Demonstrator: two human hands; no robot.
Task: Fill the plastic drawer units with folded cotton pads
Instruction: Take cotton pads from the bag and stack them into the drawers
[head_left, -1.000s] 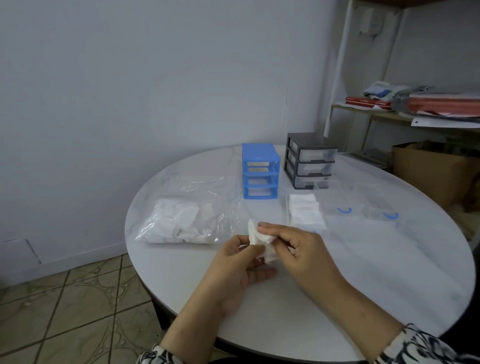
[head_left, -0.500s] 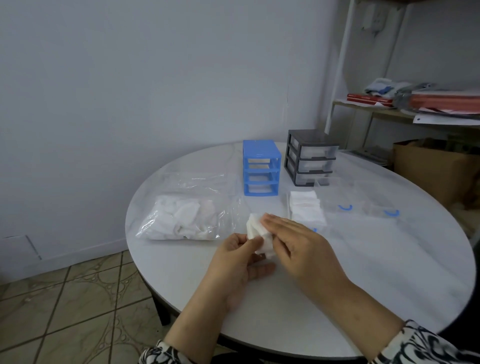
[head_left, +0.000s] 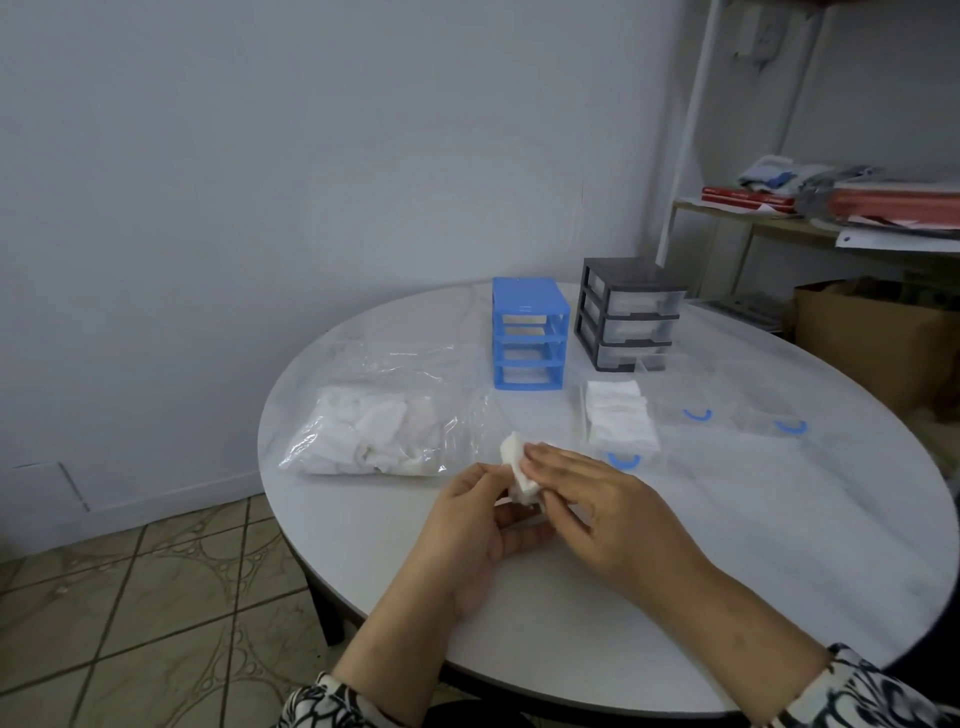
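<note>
My left hand (head_left: 470, 525) and my right hand (head_left: 602, 512) both hold one white cotton pad (head_left: 517, 467) just above the table, the right fingers lying flat across it. A clear drawer (head_left: 621, 421) with a blue handle sits beyond my right hand, packed with folded pads. Two more clear drawers (head_left: 691, 400) (head_left: 779, 410) lie to its right. The blue drawer unit (head_left: 527, 332) stands at the back with its slots bare. The black drawer unit (head_left: 628, 312) stands beside it with its drawers in place.
A clear plastic bag of loose cotton pads (head_left: 374, 431) lies to the left on the round white table (head_left: 727, 545). A metal shelf with papers (head_left: 831, 208) and a cardboard box (head_left: 872, 343) stand to the right. Tiled floor lies below on the left.
My right fingers have slid over the pad and flattened across it. The view has shifted slightly; the drawers and bag have stayed in place.
</note>
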